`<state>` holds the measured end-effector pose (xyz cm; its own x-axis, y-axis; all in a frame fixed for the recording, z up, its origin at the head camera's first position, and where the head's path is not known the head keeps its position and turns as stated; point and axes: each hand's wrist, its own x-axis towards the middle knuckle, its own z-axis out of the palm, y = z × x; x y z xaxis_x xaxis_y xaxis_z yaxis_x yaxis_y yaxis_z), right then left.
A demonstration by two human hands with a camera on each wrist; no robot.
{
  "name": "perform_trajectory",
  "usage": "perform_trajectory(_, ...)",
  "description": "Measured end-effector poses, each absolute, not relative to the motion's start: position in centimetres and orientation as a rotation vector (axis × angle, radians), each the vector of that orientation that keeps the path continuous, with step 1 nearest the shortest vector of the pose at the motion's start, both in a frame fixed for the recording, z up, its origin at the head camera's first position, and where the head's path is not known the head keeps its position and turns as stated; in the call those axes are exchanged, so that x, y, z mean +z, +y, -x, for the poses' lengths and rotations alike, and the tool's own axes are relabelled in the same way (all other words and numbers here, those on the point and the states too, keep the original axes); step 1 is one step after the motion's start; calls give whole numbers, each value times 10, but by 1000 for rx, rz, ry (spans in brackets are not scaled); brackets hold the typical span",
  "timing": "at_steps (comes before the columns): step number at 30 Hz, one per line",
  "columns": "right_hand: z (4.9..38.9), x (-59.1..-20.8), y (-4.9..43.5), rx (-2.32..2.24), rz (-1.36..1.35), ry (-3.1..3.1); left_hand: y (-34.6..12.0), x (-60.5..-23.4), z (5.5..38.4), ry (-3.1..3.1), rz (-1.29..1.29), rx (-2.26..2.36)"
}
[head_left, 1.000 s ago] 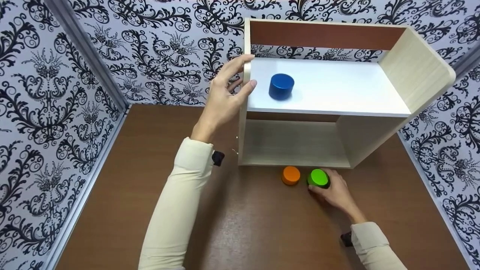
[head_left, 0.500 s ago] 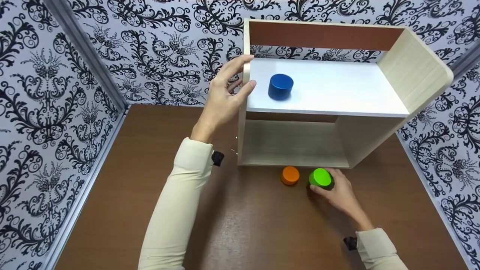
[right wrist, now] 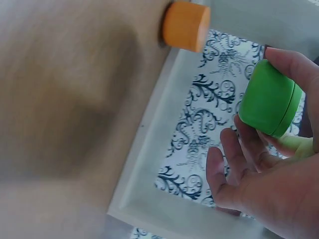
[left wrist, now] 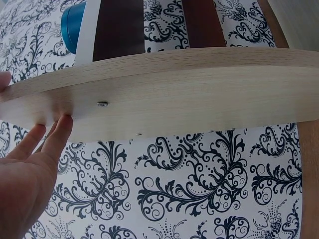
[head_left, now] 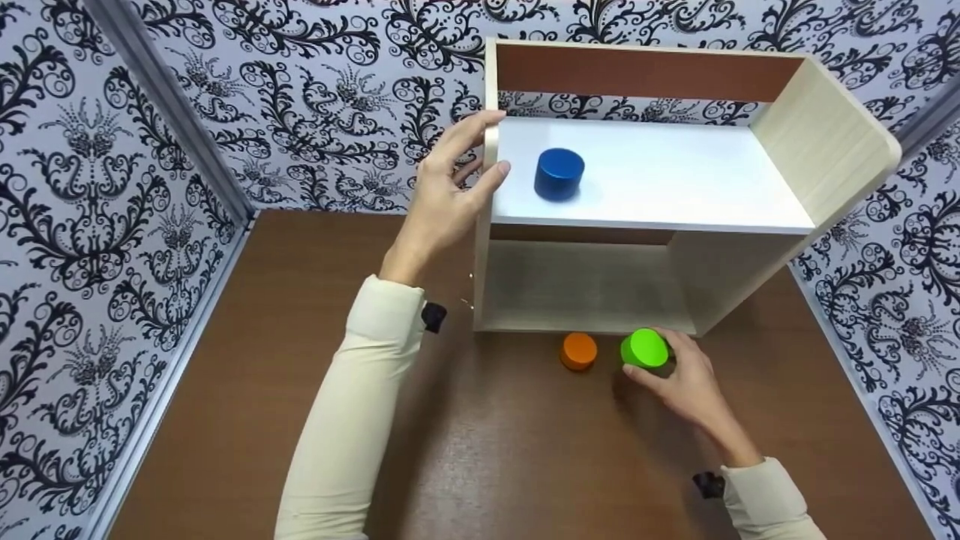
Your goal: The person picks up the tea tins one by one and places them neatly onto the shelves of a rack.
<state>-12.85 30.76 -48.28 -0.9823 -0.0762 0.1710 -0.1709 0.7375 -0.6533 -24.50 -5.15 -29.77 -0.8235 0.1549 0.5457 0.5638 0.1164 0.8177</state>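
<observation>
Right grip (head_left: 682, 375) held green jar (head_left: 643, 348) beside the cabinet (head_left: 825, 142)

Its thumb and fingers were spread only to the green jar's width, pinching it apparently just off the surface (head_left: 525, 450), right of the orange jar (head_left: 578, 352). The left grip (head_left: 446, 187) held the cabinet's side. The green jar seemed light, stiff and smooth, perhaps slippery, probably best held by its sides. The right wrist view showed a seam (right wrist: 289, 110) the head view hid; only the left wrist view showed a screw (left wrist: 102, 104)
</observation>
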Motion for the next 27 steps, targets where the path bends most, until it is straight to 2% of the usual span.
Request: perform_trajectory(27, 119, -434, 293, 1123, -264, -2658, -52, -298, 246, -2089, 703, -1756)
